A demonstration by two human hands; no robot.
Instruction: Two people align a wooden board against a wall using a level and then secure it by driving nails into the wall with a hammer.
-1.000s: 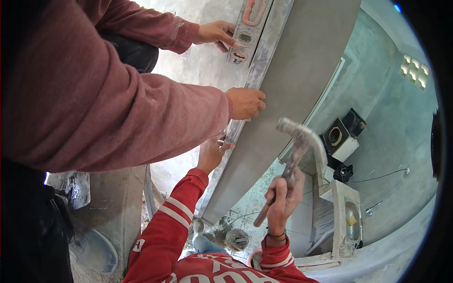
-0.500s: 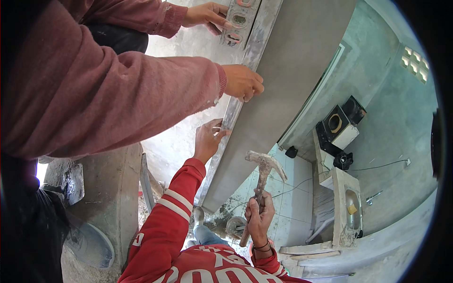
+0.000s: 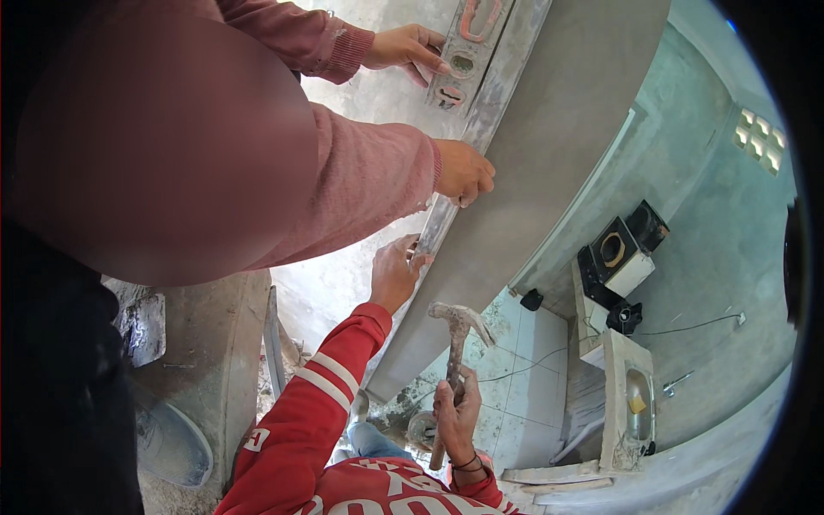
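My left hand [image 3: 396, 275], in a red sleeve, has its thumb and fingers closed in a pinch against the edge of a long grey bar [image 3: 439, 221]; anything between the fingertips is too small to make out. My right hand [image 3: 458, 415] grips a worn claw hammer [image 3: 457, 350] by its handle, head up, apart from the bar. A co-worker's hand [image 3: 465, 172] rests on the bar beyond my left hand. The co-worker's other hand [image 3: 408, 51] holds a dusty spirit level [image 3: 461, 66] alongside the bar.
A wide grey panel [image 3: 524, 172] runs along the bar's right side. At the right are a sink [image 3: 637, 403], black speaker boxes [image 3: 614, 249] and a cable on the tiled floor [image 3: 532, 360]. At the left stand a concrete block [image 3: 202, 335] and a plastic tub [image 3: 176, 442].
The hammer in my right hand has come slightly left and nearer to me. The co-worker's arms and body have shifted right in the view. My left hand is still at the bar's edge.
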